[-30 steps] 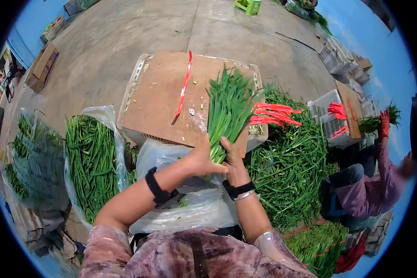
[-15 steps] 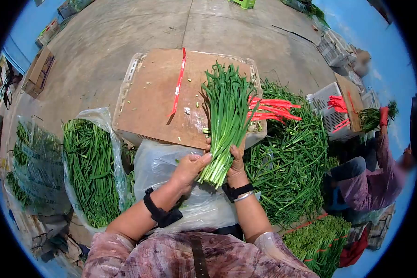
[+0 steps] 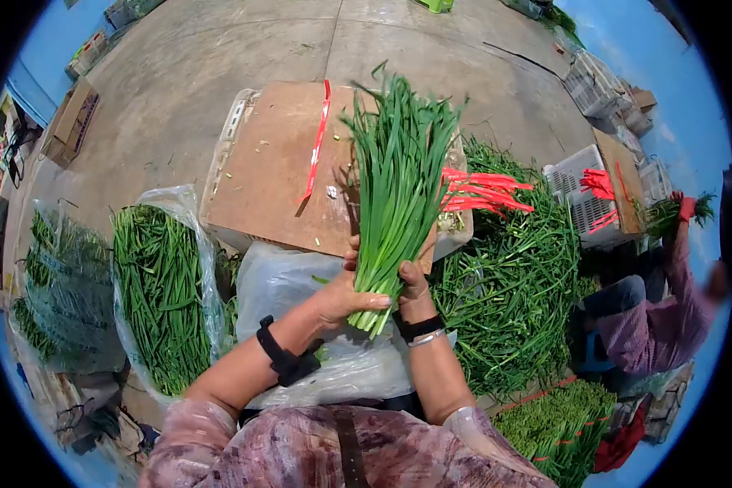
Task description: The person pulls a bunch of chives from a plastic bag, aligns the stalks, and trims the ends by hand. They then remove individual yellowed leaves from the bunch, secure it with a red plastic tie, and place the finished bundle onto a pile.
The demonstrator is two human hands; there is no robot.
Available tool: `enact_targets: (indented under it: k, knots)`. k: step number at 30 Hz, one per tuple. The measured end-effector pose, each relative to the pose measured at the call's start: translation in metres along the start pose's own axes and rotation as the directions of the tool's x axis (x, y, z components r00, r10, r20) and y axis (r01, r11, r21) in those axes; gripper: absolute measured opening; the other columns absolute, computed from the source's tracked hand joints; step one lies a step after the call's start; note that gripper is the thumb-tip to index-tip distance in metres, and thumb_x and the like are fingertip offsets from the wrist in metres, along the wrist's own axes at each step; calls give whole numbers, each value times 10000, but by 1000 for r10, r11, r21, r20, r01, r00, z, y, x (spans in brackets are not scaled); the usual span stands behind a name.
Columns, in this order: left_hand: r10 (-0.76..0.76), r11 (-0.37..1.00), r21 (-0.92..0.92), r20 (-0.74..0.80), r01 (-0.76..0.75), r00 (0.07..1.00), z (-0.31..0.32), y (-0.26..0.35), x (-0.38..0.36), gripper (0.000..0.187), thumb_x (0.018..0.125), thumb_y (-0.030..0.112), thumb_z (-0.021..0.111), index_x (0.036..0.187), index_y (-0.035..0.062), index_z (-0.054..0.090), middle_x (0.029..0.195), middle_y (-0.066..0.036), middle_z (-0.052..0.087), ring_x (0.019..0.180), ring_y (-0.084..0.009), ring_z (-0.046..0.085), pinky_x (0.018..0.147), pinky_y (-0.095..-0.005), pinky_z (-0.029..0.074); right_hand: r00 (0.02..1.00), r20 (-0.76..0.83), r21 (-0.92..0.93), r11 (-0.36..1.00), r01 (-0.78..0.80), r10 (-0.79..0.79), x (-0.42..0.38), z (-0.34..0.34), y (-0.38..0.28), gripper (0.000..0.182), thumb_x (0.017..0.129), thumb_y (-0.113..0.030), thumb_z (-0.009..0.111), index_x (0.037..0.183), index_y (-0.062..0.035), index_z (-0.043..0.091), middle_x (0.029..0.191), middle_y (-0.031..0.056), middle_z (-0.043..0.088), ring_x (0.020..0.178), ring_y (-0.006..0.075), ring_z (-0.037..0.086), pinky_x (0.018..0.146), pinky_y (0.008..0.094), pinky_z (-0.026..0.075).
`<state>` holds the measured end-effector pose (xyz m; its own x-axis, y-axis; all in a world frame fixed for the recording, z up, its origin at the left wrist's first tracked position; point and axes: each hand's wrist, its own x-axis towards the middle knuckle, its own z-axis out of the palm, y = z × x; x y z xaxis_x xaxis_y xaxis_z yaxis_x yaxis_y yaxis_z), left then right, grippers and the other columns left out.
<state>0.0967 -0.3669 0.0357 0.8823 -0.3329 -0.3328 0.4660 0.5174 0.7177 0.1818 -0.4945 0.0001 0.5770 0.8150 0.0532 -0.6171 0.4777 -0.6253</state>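
Both hands grip one bunch of green chives (image 3: pixel 394 179) near its cut stem ends, holding it upright above my lap. My left hand (image 3: pixel 342 294) wraps the stems from the left; my right hand (image 3: pixel 412 294) closes on them from the right. The leaf tips fan out over a brown board (image 3: pixel 272 171) laid on a white crate. A red tie strip (image 3: pixel 317 146) lies on the board, and several more red strips (image 3: pixel 484 193) lie at its right edge.
A plastic bag of chives (image 3: pixel 159 285) lies at my left, another bag (image 3: pixel 53 285) beyond it. A loose chive heap (image 3: pixel 516 285) fills the right. A person in a purple top (image 3: pixel 659 325) works at the far right beside a white crate (image 3: pixel 581 199). Tied bundles (image 3: pixel 557 427) lie at lower right.
The bunch lay flat on the board a second ago; both hands have lifted it, tilted it upright and drawn it toward me.
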Motion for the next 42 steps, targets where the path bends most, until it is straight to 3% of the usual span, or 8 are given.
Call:
enact_targets:
  k: [2, 6, 16, 23, 29, 34, 37, 42]
  knots:
    - [-128, 970, -209, -5, 125, 992, -3, -15, 2, 450, 758, 164, 733, 1134, 36, 522, 994, -88, 606, 863, -203, 640, 742, -336, 555, 998, -28, -3, 999, -48, 48, -1, -2, 0, 930, 679, -523, 744, 1318, 52, 389, 1176, 213, 572, 1078, 299, 581, 947, 413, 468]
    - [-120, 915, -392, -45, 92, 992, 0, -31, 12, 407, 776, 136, 709, 1122, 24, 528, 928, -115, 644, 816, -214, 657, 699, -347, 576, 976, -100, 70, 980, -188, 194, -10, -32, 16, 864, 731, -556, 686, 1306, 29, 416, 1185, 203, 570, 1056, 296, 593, 896, 406, 502]
    - [-101, 829, -550, 31, 102, 994, 8, -28, 11, 378, 776, 52, 662, 1130, 6, 536, 938, -146, 646, 782, -213, 660, 666, -343, 574, 940, -248, 59, 972, -228, 235, -14, -22, 3, 722, 817, -555, 602, 1241, 13, 470, 1069, 191, 623, 922, 303, 649, 788, 400, 551]
    - [-79, 788, -601, 110, 130, 991, -3, -39, 15, 418, 786, 54, 650, 1181, 3, 521, 1003, -156, 648, 764, -197, 659, 635, -316, 566, 855, -500, 57, 990, -127, 138, -45, -29, -11, 544, 911, -466, 527, 1215, -16, 493, 1001, 142, 635, 747, 197, 633, 578, 273, 527]
    - [-71, 742, -652, 157, 157, 985, -1, -44, 19, 418, 806, 99, 644, 1194, 3, 520, 1046, -152, 644, 863, -222, 663, 734, -358, 571, 865, -497, -220, 954, -202, 69, -68, -10, -27, 405, 948, -355, 502, 1079, 23, 559, 839, 71, 617, 639, 129, 558, 581, 257, 491]
    - [-133, 670, -714, 151, 201, 980, -6, -52, 20, 455, 817, 102, 636, 1237, 2, 491, 1114, -189, 613, 1001, -324, 628, 861, -480, 531, 900, -432, -600, 761, -245, -51, -50, 7, -28, 318, 955, -193, 484, 1173, 32, 539, 965, 51, 607, 766, 99, 570, 647, 272, 505]
    - [-105, 663, -731, 121, 160, 987, -3, -49, 17, 473, 820, 112, 640, 1251, 1, 477, 1152, -209, 589, 1062, -364, 590, 899, -529, 497, 873, -488, -590, 737, -330, 0, -49, 17, -33, 322, 960, -188, 474, 1187, 34, 527, 1009, 69, 603, 778, 97, 583, 616, 249, 508]
    - [-93, 727, -665, 150, 170, 984, -6, -52, 19, 460, 812, 108, 646, 1235, 13, 492, 1141, -188, 599, 1037, -324, 610, 775, -435, 567, 854, -519, -600, 691, -403, 48, -49, 19, -36, 315, 964, -228, 468, 1112, 33, 561, 811, 27, 610, 649, 80, 553, 546, 221, 468]
